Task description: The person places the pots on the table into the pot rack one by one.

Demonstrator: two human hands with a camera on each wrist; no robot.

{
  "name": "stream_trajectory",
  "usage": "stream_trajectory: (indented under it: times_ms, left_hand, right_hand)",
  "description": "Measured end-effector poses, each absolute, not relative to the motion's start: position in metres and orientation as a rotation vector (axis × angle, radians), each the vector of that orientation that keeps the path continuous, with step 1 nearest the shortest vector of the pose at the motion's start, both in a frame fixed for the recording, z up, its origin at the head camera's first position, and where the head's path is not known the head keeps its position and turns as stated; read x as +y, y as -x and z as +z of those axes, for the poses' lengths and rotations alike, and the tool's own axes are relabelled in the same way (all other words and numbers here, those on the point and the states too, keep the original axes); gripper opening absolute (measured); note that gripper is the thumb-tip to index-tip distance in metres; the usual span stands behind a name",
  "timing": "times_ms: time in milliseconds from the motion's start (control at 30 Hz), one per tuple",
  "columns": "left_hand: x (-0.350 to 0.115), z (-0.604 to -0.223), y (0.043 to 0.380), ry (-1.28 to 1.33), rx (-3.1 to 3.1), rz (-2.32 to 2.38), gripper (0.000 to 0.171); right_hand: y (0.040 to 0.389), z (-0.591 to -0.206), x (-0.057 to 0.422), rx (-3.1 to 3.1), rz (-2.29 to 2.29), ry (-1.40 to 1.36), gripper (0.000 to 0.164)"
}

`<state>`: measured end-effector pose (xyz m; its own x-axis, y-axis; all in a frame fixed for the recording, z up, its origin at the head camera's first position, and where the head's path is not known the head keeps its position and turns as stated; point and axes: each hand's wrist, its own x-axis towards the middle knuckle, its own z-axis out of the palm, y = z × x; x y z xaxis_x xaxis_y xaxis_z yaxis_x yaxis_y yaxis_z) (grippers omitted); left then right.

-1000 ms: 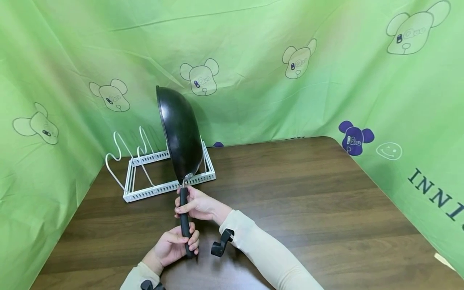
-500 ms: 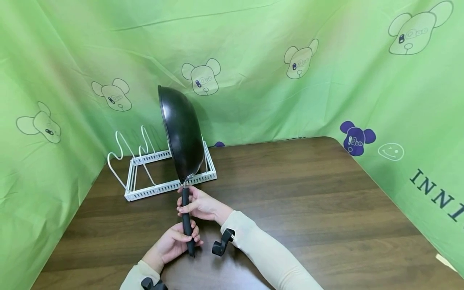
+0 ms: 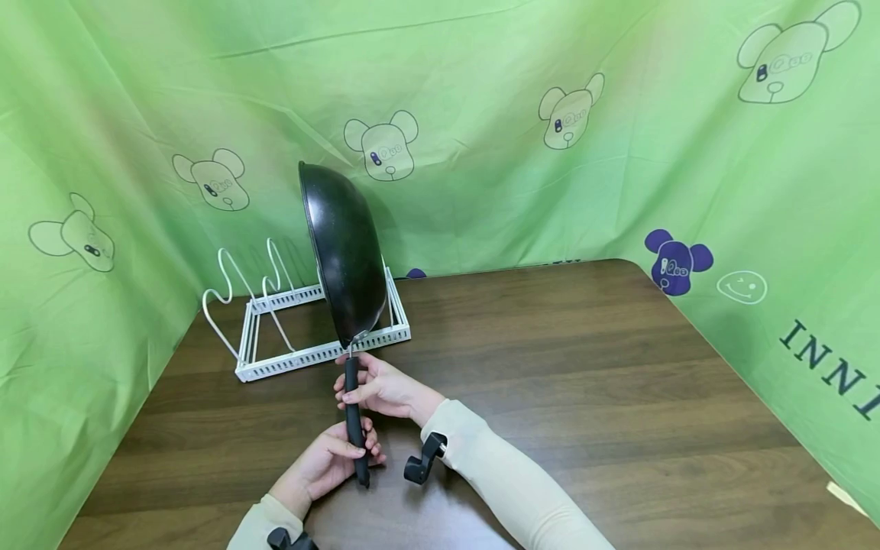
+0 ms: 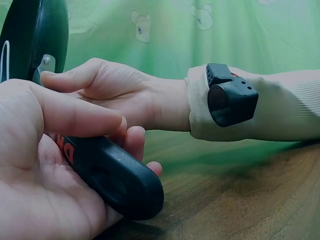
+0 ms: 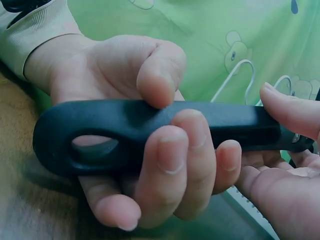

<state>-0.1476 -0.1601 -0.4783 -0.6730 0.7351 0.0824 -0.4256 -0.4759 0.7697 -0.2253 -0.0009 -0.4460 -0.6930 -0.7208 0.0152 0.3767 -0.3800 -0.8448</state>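
A deep black frying pan point(image 3: 345, 248) stands on edge in a white wire rack point(image 3: 296, 359), its rounded underside turned to the right. Its black handle point(image 3: 354, 428) points toward the person. My left hand point(image 3: 326, 462) grips the handle near its end, thumb on top and fingers curled around, as the left wrist view also shows. Farther up, close to the pan's bracket, my right hand point(image 3: 385, 388) pinches the handle between thumb and fingers. A hole in the handle's end point(image 5: 95, 147) shows in the right wrist view.
The rack's bent wire dividers point(image 3: 275, 283) rise on its left side. Rack and hands are over a brown wooden table point(image 3: 550, 367). A green printed cloth point(image 3: 481, 153) hangs around the back and sides. Something pale point(image 3: 846, 498) lies at the table's right edge.
Some left fingers have loosened and straightened a little around the handle since one second ago. The pan and rack sit slightly farther right in the view; the right hand keeps its hold.
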Motion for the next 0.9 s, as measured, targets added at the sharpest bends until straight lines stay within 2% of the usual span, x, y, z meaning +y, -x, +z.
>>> stream_trajectory:
  times_ms: [267,400,533,733,833,900]
  left_hand:
    - [-0.162,-0.475,0.145,-0.459,1.026,2.192,0.033]
    - [-0.161,-0.473,0.145,-0.394,1.145,2.227,0.032]
    - [-0.158,-0.47,0.145,-0.309,1.399,2.279,0.03]
    - [-0.153,-0.459,0.144,-0.043,1.857,2.35,0.046]
    - [-0.152,-0.453,0.142,-0.048,2.128,2.34,0.047]
    - [-0.153,-0.449,0.142,-0.139,2.337,2.317,0.047]
  right_hand:
    - [0.227,-0.447,0.017,1.212,-2.112,0.451,0.05]
    - [0.228,-0.446,0.039,1.256,-2.107,0.477,0.053]
    - [0.226,-0.446,0.067,1.337,-2.098,0.526,0.058]
    - [0.221,-0.444,0.113,1.512,-2.084,0.52,0.059]
    - [0.22,-0.443,0.133,1.589,-2.075,0.507,0.06]
    - [0.221,-0.442,0.144,1.641,-2.072,0.502,0.06]
